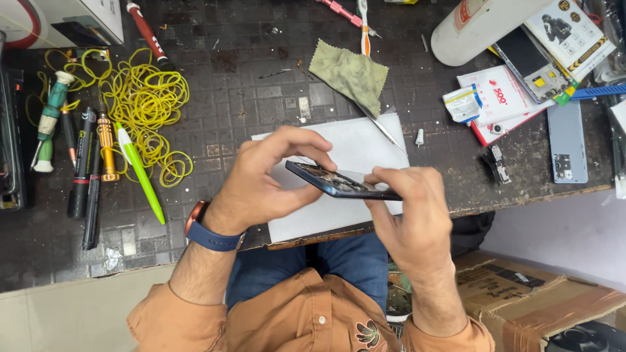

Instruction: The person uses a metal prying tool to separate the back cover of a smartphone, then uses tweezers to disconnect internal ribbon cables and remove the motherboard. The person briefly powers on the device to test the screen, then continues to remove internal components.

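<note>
A dark, opened smartphone (pixel 339 182) is held flat between both hands, above a white sheet (pixel 355 146) on the workbench. My left hand (pixel 267 179) grips its left end, thumb and fingers curled over the top edge. At the right end, my right hand (pixel 411 212) pinches the phone with thumb on top. A blue watch sits on my left wrist (pixel 212 231). Thin metal tweezers (pixel 385 130) lie on the sheet behind the phone.
Yellow rubber bands (pixel 143 104), screwdrivers and pens (pixel 91 163) lie at left. A green cloth (pixel 349 75), a white bottle (pixel 476 23), phone parts and packets (pixel 521 85) sit at right. A cardboard box (pixel 535 300) stands below the bench edge.
</note>
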